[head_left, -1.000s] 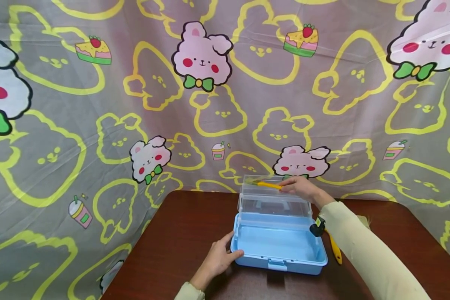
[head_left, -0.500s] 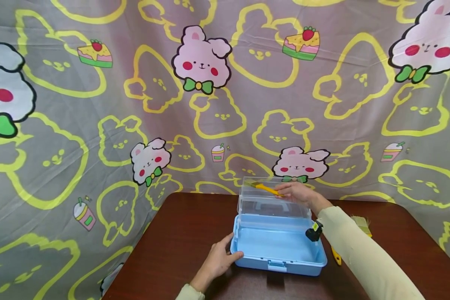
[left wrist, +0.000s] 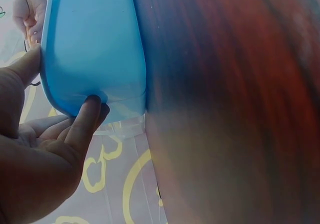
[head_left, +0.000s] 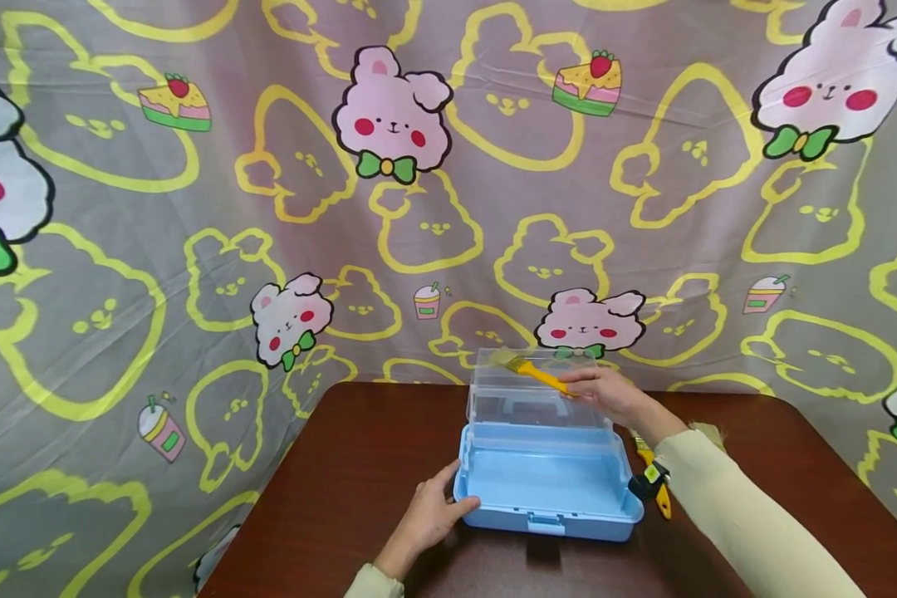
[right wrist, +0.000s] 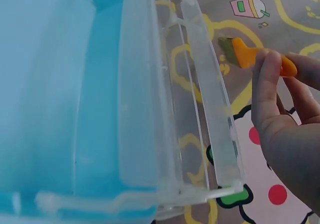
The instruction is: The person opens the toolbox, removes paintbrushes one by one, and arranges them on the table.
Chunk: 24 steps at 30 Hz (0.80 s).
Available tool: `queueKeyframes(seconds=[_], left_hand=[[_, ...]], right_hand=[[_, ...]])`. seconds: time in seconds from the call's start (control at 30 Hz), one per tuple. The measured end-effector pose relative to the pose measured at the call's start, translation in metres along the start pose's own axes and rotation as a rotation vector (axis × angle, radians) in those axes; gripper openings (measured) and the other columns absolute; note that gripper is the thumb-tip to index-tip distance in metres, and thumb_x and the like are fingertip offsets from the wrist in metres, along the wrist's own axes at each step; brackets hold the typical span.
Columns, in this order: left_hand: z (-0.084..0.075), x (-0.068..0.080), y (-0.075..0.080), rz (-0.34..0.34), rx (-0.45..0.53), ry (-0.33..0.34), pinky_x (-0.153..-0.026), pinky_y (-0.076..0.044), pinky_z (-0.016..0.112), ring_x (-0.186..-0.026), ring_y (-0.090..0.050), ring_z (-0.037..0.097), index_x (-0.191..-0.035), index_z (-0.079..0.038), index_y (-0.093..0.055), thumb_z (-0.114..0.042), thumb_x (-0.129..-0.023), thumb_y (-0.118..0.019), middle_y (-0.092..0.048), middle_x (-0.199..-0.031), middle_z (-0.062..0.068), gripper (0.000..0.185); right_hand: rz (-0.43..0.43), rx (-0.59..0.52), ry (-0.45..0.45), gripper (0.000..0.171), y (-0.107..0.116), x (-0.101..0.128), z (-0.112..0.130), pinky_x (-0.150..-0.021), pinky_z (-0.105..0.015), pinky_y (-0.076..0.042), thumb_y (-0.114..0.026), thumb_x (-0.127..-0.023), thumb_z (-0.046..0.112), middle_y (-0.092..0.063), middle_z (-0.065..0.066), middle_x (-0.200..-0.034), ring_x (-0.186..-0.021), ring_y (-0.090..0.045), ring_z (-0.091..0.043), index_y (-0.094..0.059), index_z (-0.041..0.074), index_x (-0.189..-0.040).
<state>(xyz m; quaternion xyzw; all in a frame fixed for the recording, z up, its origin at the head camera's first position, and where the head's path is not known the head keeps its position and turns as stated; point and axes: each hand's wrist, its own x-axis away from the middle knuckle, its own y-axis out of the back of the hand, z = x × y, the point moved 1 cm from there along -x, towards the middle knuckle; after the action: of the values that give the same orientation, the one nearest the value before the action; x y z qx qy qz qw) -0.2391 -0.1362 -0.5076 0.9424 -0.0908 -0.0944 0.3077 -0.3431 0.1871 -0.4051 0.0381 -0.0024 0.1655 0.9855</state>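
A light-blue plastic storage box [head_left: 546, 522] stands open on the table, its clear tiered trays [head_left: 541, 407] raised at the back. My left hand [head_left: 431, 508] holds its front left corner, with the thumb at the rim and fingers against the outer wall [left wrist: 112, 49]. My right hand [head_left: 611, 394] pinches the end of a paintbrush's yellow handle [head_left: 541, 376] between thumb and fingers. The brush hangs above the upper tray, its pale bristles [right wrist: 228, 51] pointing left. In the right wrist view, this hand [right wrist: 292, 114] is beside the trays, apart from them.
On the brown table [head_left: 359, 448], right of the box, lies another yellow-handled brush [head_left: 664, 503], partly hidden by the right forearm. Further pale bristles [head_left: 712, 433] show behind the sleeve. A patterned cloth [head_left: 389, 249] hangs closely behind the table.
The paintbrush has tilted, its bristles now higher than its handle end, and the right hand has shifted slightly lower. My left hand stays at the box corner.
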Motion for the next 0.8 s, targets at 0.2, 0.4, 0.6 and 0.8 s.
queueKeyframes(seconds=[0.2, 0.4, 0.6, 0.8], left_hand=[[-0.001, 0.000, 0.001, 0.001, 0.008, -0.003, -0.088, -0.048, 0.042, -0.114, -0.055, 0.027, -0.140, 0.002, -0.042, -0.030, -0.083, -0.074, -0.050, -0.133, 0.023, 0.073], [0.000, 0.001, 0.001, 0.000, 0.034, -0.005, -0.086, -0.049, 0.040, -0.112, -0.056, 0.029, -0.139, 0.003, -0.042, -0.028, -0.083, -0.074, -0.049, -0.133, 0.024, 0.072], [0.000, 0.001, 0.002, 0.006, 0.045, -0.001, -0.085, -0.049, 0.040, -0.112, -0.056, 0.029, -0.140, 0.002, -0.042, -0.028, -0.083, -0.075, -0.049, -0.134, 0.024, 0.072], [0.000, 0.000, 0.003, 0.019, 0.050, 0.021, -0.084, -0.050, 0.039, -0.113, -0.055, 0.028, -0.141, 0.001, -0.041, -0.030, -0.083, -0.074, -0.048, -0.135, 0.023, 0.073]], right_hand=[[-0.097, 0.069, 0.009, 0.034, 0.009, 0.021, -0.005, -0.088, -0.034, -0.048, -0.054, -0.095, 0.002, -0.044, -0.027, -0.127, -0.102, -0.059, -0.028, -0.054, -0.012, -0.125], [-0.155, 0.162, 0.025, 0.037, 0.022, 0.043, -0.011, -0.091, -0.041, -0.045, -0.057, -0.095, 0.009, -0.047, -0.028, -0.126, -0.110, -0.054, -0.042, -0.054, -0.010, -0.127], [-0.185, 0.182, 0.071, 0.044, 0.038, 0.068, -0.013, -0.082, -0.031, -0.051, -0.060, -0.094, 0.014, -0.054, -0.028, -0.120, -0.099, -0.063, -0.028, -0.051, -0.013, -0.127], [-0.208, 0.116, 0.092, 0.042, 0.059, 0.094, -0.017, -0.078, -0.024, -0.052, -0.061, -0.094, 0.016, -0.063, -0.012, -0.107, -0.088, -0.063, -0.010, -0.054, -0.011, -0.126]])
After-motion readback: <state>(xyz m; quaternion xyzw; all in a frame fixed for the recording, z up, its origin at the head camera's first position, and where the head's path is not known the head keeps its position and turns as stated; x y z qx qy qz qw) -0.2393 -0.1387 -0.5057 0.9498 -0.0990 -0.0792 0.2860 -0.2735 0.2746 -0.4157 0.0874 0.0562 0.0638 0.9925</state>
